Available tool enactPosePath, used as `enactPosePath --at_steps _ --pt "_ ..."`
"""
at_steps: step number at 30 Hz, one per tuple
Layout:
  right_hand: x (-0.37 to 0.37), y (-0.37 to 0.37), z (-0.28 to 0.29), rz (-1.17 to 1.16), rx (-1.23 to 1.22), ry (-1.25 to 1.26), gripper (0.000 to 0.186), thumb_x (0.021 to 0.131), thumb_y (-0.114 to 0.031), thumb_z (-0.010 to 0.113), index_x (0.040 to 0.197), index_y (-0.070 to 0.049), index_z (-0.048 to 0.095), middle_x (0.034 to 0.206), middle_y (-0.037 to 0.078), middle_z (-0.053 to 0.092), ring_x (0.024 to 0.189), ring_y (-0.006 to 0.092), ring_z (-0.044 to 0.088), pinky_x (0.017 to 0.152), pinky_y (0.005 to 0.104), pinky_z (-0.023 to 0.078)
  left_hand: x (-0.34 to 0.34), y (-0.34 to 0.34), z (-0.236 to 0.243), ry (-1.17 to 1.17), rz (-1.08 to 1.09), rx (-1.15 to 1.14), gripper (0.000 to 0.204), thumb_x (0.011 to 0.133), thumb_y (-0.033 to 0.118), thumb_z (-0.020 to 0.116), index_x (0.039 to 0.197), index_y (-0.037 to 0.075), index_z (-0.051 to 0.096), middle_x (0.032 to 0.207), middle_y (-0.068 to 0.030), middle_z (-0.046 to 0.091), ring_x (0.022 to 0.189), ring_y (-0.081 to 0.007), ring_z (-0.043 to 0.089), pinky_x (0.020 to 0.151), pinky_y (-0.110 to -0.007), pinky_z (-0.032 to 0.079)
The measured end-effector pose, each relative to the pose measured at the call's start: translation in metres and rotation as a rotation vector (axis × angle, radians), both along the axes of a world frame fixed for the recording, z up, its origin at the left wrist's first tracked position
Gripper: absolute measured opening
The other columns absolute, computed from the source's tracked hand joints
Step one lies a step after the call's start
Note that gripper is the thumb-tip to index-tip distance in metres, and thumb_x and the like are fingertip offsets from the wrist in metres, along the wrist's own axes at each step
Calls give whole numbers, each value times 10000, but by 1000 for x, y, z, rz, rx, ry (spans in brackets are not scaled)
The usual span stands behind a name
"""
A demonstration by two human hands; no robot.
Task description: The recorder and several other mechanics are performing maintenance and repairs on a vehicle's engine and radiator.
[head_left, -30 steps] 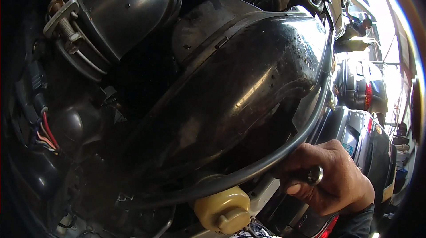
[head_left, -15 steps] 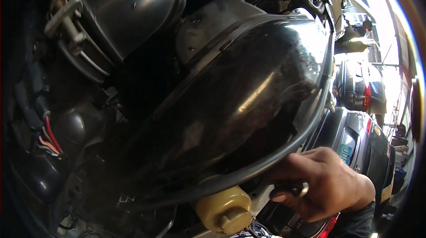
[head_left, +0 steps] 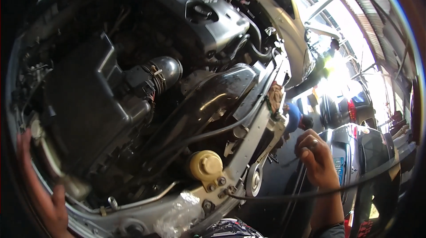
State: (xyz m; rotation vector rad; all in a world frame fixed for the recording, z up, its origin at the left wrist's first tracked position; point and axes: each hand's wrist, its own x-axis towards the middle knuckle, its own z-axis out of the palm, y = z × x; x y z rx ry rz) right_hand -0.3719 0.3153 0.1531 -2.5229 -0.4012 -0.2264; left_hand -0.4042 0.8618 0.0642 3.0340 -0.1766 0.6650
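Observation:
My right hand [head_left: 316, 158] is up at the right, outside the front of an open engine bay. Its fingers are curled in, with a ring on one; whatever they may hold is hidden. At the far left, my left hand [head_left: 44, 193] rests by the bay's edge, fingers stretched out and thumb apart. Between the hands lies a glossy black fan shroud [head_left: 202, 116], with a black rubber hose along its near side. A yellowish capped reservoir [head_left: 207, 165] sits nearer me. Crumpled clear plastic [head_left: 179, 215] lies on the body panel at the bottom.
A black engine cover [head_left: 222, 27] and a dark air box [head_left: 80, 100] fill the bay, joined by an intake duct [head_left: 167, 71]. A black cable [head_left: 284, 198] bows across below my right wrist. Parked cars [head_left: 370, 162] stand at the right, with a blue object [head_left: 292, 118] beyond the front panel.
The view has drawn back and shows much more of the bay. My right hand has come away from the shroud's edge to the right. My left hand has come into view.

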Motion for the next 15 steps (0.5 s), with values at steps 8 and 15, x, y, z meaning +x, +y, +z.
enactPosePath --at_steps 8,15 --pt "-95 -54 2 -283 96 351 174 1012 -116 570 916 22 616 713 58 538 703 123 470 651 325 444 -11 -12 -7 -181 -92 -350 667 1008 400 537 1518 -7 401 1555 -175 451 1493 -353 343 1215 -497 251" --pt "-141 -110 -20 -119 214 247 151 970 -101 605 1021 13 690 885 154 644 819 272 643 747 380 513 -101 -145 5 -410 -326 -869 543 955 230 506 1391 -94 487 1391 -246 549 1331 -326 518 1157 -454 353"
